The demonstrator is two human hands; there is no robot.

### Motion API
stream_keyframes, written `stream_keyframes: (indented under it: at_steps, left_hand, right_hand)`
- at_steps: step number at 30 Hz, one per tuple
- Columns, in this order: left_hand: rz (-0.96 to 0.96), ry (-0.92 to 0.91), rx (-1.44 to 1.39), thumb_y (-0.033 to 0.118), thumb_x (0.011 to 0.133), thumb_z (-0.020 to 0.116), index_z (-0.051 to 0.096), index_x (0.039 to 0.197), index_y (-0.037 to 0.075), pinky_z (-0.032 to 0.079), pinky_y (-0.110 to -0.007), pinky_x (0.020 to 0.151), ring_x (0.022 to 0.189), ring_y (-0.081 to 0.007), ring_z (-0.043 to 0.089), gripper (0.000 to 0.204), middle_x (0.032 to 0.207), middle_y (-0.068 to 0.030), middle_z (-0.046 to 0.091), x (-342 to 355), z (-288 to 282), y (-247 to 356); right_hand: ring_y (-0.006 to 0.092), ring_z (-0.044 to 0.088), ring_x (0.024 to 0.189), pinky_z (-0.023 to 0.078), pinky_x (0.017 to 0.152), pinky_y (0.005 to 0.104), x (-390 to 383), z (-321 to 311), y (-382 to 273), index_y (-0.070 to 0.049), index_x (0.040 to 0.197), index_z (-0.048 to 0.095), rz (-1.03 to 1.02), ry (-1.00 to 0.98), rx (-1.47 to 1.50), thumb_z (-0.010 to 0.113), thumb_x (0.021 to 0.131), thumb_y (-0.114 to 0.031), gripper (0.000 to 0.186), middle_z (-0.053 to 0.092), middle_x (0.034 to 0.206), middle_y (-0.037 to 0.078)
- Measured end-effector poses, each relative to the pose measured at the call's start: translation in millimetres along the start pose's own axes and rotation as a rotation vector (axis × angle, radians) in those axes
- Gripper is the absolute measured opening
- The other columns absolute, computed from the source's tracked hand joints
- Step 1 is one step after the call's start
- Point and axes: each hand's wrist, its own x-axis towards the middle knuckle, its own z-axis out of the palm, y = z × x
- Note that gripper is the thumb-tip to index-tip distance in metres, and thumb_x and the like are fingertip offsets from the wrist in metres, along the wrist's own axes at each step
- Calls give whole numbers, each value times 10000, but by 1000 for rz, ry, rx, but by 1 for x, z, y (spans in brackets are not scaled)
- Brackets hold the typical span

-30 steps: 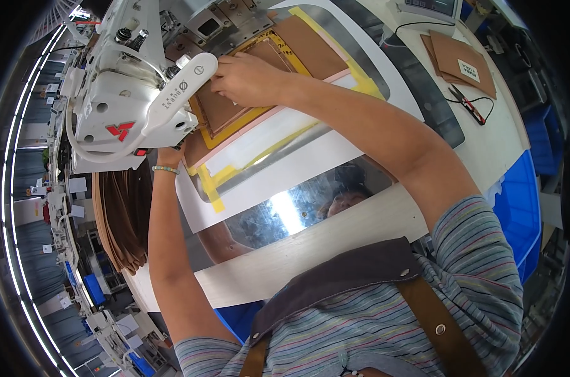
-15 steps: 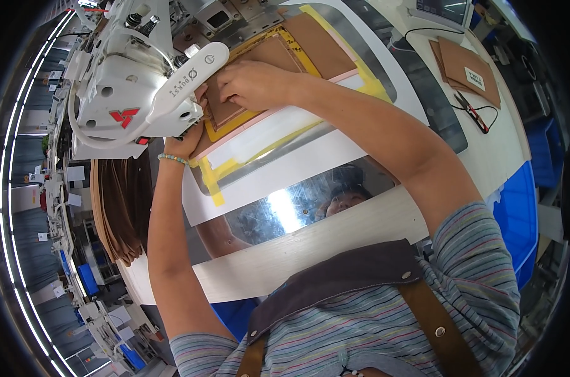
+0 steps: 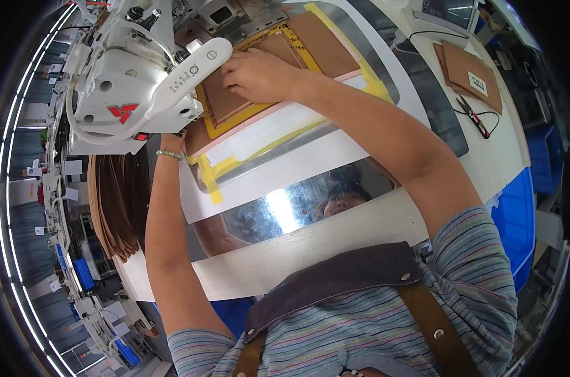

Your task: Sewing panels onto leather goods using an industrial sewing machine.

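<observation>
Pale table [image 3: 241, 276] lay below. Left hand [image 3: 173, 141] had slipped behind the machine [image 3: 131, 88], leaving its grip unclear; right hand [image 3: 258, 75], unclenched, touched brown sheet [image 3: 273, 45].

My right hand [image 3: 256, 75] is over the brown panel [image 3: 282, 47] inside a yellow frame [image 3: 231, 125], its fingers bent down beside the white lever of the machine head [image 3: 124, 94]; whether they pinch anything I cannot tell. My left hand [image 3: 172, 141] is mostly hidden behind that machine head, with a beaded bracelet [image 3: 168, 154] showing at the wrist. Yellow tape [image 3: 206, 173] runs along the work, over a white sheet [image 3: 247, 191]. Nearer me shines a reflective metal plate [image 3: 253, 220]. Brown pieces [image 3: 115, 207] hang at my left; red-and-black handled snips [image 3: 476, 119] lie at my right, near labelled brown pieces [image 3: 470, 69].
</observation>
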Motion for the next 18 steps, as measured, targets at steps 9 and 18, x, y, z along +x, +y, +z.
stream_keyframes:
  at_steps: [9,18]
  left_hand:
    - [45,-78,-104,88,1082,575,658,1507,157,388,-394,1245,1453,-254,529,438,1508,-68,650,20,-8,81]
    - [185,-13,-93,114,935,724,695,1308,53,562,-424,1001,1184,-348,708,380,1257,-169,752,18,-6,65]
  right_hand:
    - [230,629,1239,480,1086,406,4,4,-12,-92,1149,817,-188,-156,189,678,916,-33,277,714,1263,34]
    - [231,627,1256,488,1080,408,8,9,-18,-192,1209,827,-260,-137,180,641,905,43,427,706,1302,20]
